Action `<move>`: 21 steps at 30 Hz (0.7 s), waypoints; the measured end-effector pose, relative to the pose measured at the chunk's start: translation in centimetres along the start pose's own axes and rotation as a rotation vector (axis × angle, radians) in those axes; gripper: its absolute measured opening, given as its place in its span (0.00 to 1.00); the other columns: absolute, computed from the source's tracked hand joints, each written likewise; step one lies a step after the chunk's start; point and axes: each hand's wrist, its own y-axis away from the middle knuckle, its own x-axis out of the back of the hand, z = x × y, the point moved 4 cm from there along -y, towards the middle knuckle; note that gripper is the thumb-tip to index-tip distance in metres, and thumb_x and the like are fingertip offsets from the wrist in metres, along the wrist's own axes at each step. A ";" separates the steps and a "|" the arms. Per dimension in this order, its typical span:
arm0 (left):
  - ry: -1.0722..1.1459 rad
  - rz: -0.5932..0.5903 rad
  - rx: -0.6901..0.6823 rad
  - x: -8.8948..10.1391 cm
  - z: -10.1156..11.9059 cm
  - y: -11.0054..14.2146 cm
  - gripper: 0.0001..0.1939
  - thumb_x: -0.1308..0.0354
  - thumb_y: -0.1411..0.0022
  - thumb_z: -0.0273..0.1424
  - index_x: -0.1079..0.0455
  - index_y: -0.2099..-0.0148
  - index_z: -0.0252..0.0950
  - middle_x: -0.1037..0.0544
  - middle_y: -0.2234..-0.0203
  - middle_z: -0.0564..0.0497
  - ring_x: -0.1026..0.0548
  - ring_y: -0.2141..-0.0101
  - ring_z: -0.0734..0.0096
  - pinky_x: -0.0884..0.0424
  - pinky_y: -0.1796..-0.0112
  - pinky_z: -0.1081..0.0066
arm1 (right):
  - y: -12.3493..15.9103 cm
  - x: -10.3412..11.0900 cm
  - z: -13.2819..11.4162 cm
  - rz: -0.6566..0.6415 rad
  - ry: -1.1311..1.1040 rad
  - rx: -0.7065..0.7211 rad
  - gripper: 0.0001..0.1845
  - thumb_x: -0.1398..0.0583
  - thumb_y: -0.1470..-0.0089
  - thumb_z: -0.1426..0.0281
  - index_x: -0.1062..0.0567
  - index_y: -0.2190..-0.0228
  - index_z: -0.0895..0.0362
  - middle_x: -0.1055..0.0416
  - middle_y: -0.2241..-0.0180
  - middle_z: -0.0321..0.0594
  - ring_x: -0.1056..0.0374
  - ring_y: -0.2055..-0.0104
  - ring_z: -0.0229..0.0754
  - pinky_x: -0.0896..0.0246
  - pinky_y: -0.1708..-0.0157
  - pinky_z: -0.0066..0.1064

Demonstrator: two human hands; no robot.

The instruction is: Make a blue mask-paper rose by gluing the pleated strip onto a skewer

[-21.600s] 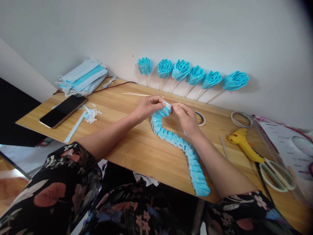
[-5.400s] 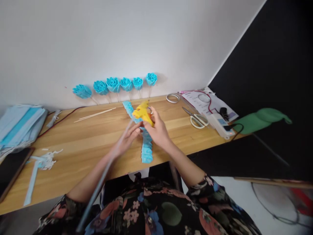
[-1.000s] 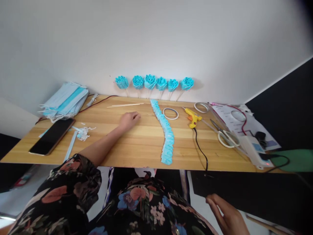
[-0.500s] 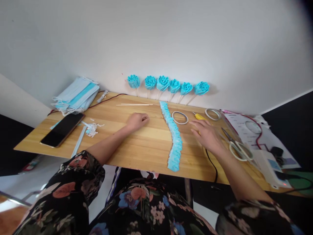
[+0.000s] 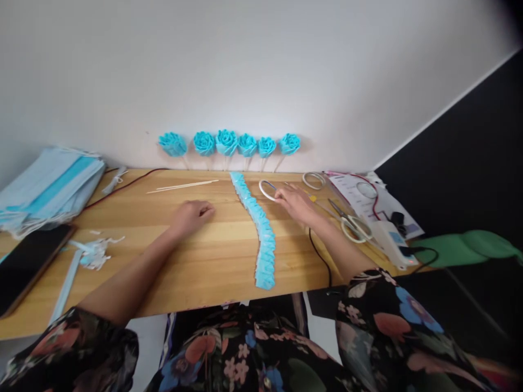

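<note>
My right hand point(image 5: 295, 203) has its fingers closed on the near right edge of a thin roll of white tape point(image 5: 265, 190) lying on the wooden table. Just left of it, a long pleated strip of light blue fabric point(image 5: 261, 223) runs from the back of the table towards the front edge. My left hand point(image 5: 191, 219) rests on the wood left of the strip, fingers curled in, with nothing visible in them. A yellow-handled tool point(image 5: 312, 198) is partly hidden behind my right hand.
Several blue fabric roses point(image 5: 226, 142) on sticks lean against the wall. Two thin sticks point(image 5: 183, 186) lie at the back. Left are face masks point(image 5: 53, 182), a phone point(image 5: 35, 267) and scraps point(image 5: 95, 253); right are another tape roll point(image 5: 314, 180), scissors point(image 5: 355, 228) and a power strip point(image 5: 394, 245).
My right hand has moved left from beside the yellow-handled tool and closed on the tape roll. My left hand stays curled on the table. The view has turned to the right.
</note>
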 end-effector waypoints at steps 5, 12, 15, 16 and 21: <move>0.004 0.008 0.006 -0.1 -0.5 -0.1 0.16 0.50 0.35 0.41 0.27 0.68 0.39 0.20 0.72 0.50 0.26 0.70 0.66 0.37 0.67 0.69 | 1.5 4.5 1.3 0.218 -0.707 -0.195 0.14 0.44 0.37 0.55 0.31 0.66 0.53 0.23 0.64 0.41 0.29 0.60 0.43 0.33 0.53 0.39; 0.294 0.149 -0.078 1.0 4.4 0.8 0.17 0.45 0.34 0.44 0.22 0.58 0.38 0.18 0.64 0.44 0.23 0.61 0.61 0.30 0.56 0.64 | 4.4 3.5 -4.3 0.050 -1.238 -0.190 0.22 0.37 0.45 0.46 0.32 0.70 0.52 0.30 0.71 0.38 0.29 0.63 0.45 0.30 0.52 0.44; 0.780 -0.029 -0.022 0.0 6.9 1.6 0.27 0.42 0.34 0.51 0.27 0.43 0.38 0.22 0.47 0.40 0.23 0.57 0.62 0.27 0.62 0.68 | 5.2 2.0 -7.1 -0.086 -1.301 -0.179 0.23 0.37 0.44 0.46 0.31 0.72 0.52 0.31 0.72 0.38 0.30 0.63 0.45 0.31 0.52 0.45; 0.939 -0.126 -0.006 -0.5 7.6 1.9 0.30 0.42 0.35 0.53 0.28 0.41 0.37 0.23 0.45 0.38 0.22 0.59 0.63 0.27 0.67 0.70 | 5.3 1.6 -7.8 -0.123 -1.309 -0.181 0.23 0.37 0.44 0.46 0.31 0.72 0.53 0.31 0.71 0.39 0.30 0.63 0.46 0.31 0.52 0.45; 1.426 -0.430 0.077 -2.1 8.9 3.5 0.29 0.36 0.40 0.56 0.24 0.53 0.34 0.21 0.67 0.45 0.26 0.76 0.74 0.41 0.82 0.78 | 5.8 0.5 -9.9 -0.249 -1.424 -0.188 0.24 0.34 0.46 0.47 0.30 0.72 0.54 0.33 0.73 0.37 0.31 0.64 0.44 0.33 0.55 0.41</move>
